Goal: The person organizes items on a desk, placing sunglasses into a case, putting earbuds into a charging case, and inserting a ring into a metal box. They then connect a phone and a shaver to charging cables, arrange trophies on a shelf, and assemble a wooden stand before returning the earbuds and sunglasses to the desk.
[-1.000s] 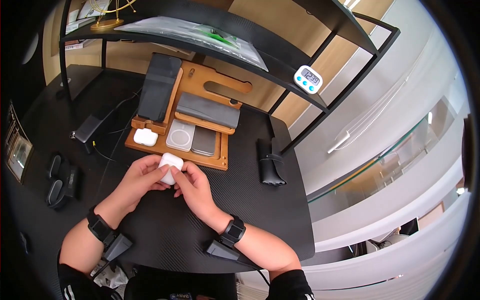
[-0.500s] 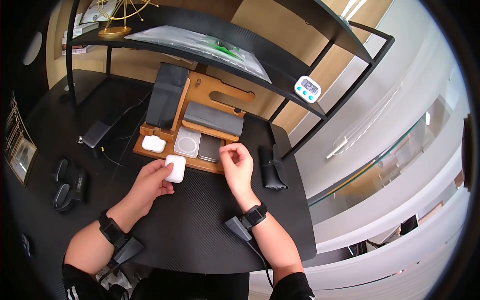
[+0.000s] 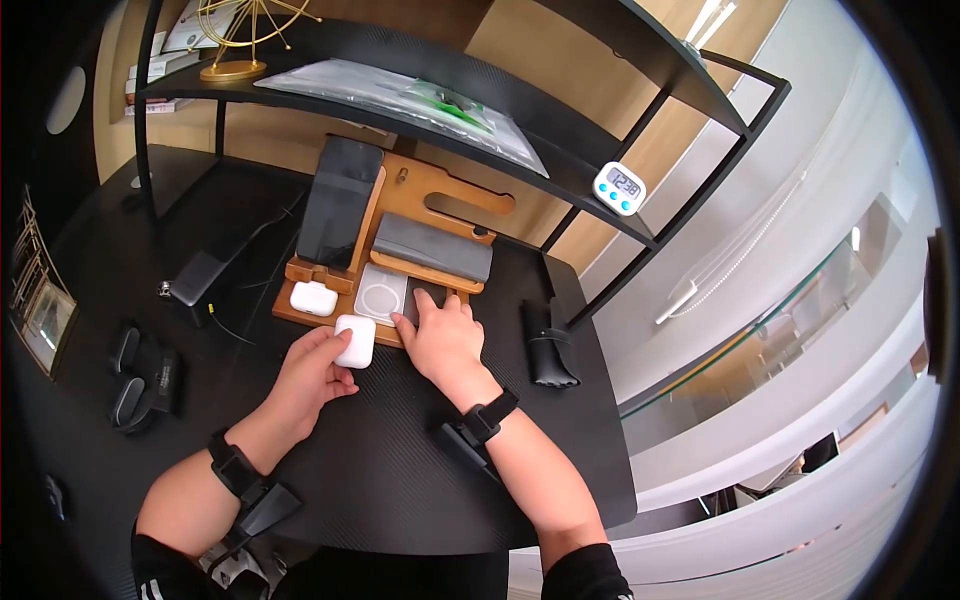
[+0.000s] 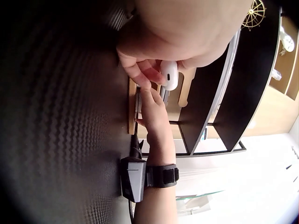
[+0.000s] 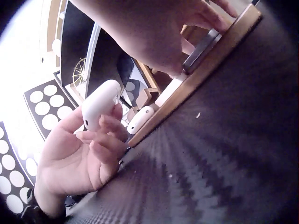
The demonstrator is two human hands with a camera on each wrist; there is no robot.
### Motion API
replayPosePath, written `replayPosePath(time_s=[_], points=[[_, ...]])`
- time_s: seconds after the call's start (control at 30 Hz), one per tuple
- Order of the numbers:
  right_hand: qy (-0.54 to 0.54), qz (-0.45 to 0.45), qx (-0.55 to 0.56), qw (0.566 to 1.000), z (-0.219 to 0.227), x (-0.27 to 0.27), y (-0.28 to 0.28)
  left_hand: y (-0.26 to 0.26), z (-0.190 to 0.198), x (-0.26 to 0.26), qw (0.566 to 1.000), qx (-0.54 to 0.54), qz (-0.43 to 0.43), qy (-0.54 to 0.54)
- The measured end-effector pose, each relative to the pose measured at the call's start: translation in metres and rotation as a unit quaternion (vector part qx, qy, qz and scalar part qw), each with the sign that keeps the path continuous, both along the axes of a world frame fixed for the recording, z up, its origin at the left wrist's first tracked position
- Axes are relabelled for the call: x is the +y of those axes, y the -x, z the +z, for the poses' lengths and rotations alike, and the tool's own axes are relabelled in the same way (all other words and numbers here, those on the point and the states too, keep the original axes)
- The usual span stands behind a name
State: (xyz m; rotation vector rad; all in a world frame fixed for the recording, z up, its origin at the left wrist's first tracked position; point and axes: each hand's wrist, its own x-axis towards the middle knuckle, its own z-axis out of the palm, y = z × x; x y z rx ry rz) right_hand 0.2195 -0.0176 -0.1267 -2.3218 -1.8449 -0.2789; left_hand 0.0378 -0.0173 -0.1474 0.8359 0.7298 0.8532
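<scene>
My left hand [image 3: 305, 375] pinches a white earbud charging case [image 3: 357, 342] between thumb and fingers, in front of a wooden desk stand [image 3: 440, 180]. The small port on this case [image 4: 171, 76] shows in the left wrist view. My right hand [image 3: 447, 340] reaches down over the stand's front right part. In the right wrist view its thumb and fingers span a grey flat slab [image 5: 202, 50], mostly covered by that hand in the head view. Left of the right thumb lies a white pad with a ring mark [image 3: 381, 297]. A second white earbud case [image 3: 314, 298] sits at the stand's front left.
A phone [image 3: 340, 205] leans on the stand, beside a long grey case [image 3: 432, 247]. Right of it lies a black pouch [image 3: 548, 345]. A black shelf overhead carries a timer [image 3: 620, 188] and a plastic bag [image 3: 400, 92]. Black devices [image 3: 145, 375] and cables lie left.
Both hands were at the white earbud case; the right hand has let go, moved right, and come down over the grey slab. The left hand still holds the case near the stand.
</scene>
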Motion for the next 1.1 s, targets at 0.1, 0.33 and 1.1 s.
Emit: replayPosePath(time_s=[0.1, 0.33, 1.1], points=[[0.003, 0.005, -0.009, 1.000, 0.001, -0.001, -0.005, 0.001, -0.001, 0.000, 1.000, -0.002, 0.002, 0.004], [0.010, -0.005, 0.001, 1.000, 0.002, -0.005, -0.010, 0.002, -0.001, 0.000, 1.000, -0.005, -0.003, 0.003], [-0.040, 0.001, 0.092, 0.995, -0.013, -0.040, -0.106, 0.001, -0.003, 0.004, 1.000, -0.005, 0.006, 0.012]])
